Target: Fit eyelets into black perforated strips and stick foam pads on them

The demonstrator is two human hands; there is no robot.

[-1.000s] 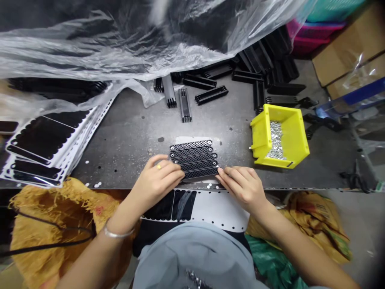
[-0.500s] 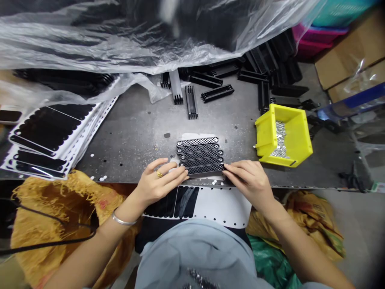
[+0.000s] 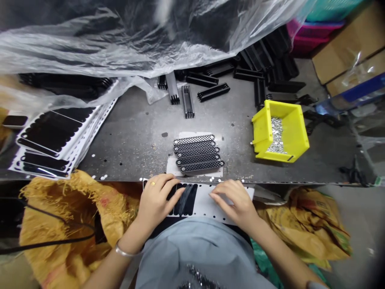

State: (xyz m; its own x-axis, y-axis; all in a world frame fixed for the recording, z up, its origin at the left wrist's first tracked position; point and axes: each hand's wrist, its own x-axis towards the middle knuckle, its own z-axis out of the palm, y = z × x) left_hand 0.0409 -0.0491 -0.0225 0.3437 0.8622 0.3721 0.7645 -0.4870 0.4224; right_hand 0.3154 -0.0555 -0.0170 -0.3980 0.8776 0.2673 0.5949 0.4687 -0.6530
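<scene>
The white sheet (image 3: 203, 202) lies across the lap (image 3: 195, 237). The left hand (image 3: 159, 200) has thumb and fingers apart; the right hand (image 3: 236, 202) is curled, fingertip contact indeterminable. The sheet is probably light, flexible and easily creased; its opposite edges offer suitable grip.

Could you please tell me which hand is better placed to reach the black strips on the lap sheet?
Probably the left hand: its thumb is right by the black strips, while the right hand is over the bare white part of the sheet.
</scene>
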